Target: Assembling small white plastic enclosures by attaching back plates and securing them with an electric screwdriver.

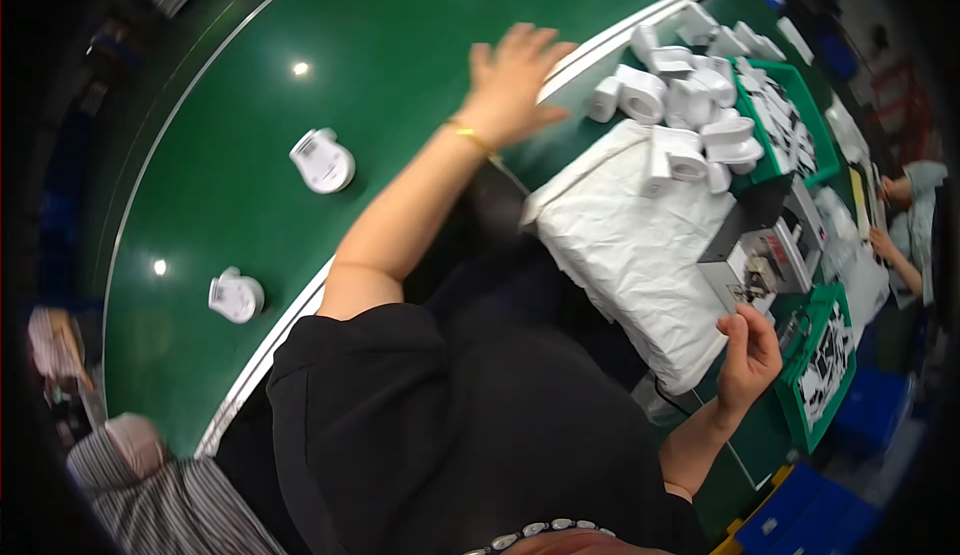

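Observation:
My left hand [515, 80] reaches out flat with its fingers apart over the metal edge of a green conveyor belt [400, 35]; it holds nothing. Two white round plastic parts [322, 160] [236, 296] lie on the belt, to the left of that arm. My right hand [748, 350] hovers with curled fingers beside a small grey machine [760, 255], and nothing shows in it. A heap of white plastic parts [685, 105] sits on the green table, just right of my left hand.
A white crumpled bag [630, 245] covers the table between my hands. Green trays [812, 120] [830, 355] hold black-and-white printed pieces. A person in a striped shirt [150, 495] is at lower left, and another person's arms [900, 245] are at the right. Blue crates [800, 505] stand below.

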A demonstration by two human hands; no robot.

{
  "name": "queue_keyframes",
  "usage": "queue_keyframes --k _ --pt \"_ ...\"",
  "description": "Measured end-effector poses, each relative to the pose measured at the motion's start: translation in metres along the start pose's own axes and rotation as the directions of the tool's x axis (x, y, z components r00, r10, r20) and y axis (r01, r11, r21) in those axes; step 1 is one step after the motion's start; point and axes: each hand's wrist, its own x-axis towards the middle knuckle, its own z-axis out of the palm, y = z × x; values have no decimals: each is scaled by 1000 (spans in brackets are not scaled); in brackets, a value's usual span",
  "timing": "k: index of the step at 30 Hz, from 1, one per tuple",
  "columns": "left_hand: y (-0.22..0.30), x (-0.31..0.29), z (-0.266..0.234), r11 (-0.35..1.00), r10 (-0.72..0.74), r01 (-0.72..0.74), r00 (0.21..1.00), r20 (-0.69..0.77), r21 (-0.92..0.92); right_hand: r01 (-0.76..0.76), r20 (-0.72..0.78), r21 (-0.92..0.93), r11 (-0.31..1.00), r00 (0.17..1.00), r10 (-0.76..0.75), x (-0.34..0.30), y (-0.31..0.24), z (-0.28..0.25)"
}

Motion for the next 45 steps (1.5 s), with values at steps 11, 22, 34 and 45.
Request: queue_keyframes --k 11,22,34,45 --pt "-159 -183 -94 895 -421 437 894 153 -91 36 200 42 998 979 -43 22 7 37" --pt "10 13 0 665 -88 -100 974 -211 -740 80 111 -80 994 991 -71 8 -9 23" --pt "89 84 85 759 131 -257 960 -246 -598 -3 22 -35 999 1000 3 -12 -7 3" --pt "-116 -246 -174 706 -692 556 675 256 440 32 240 107 994 969 -57 12 12 28"
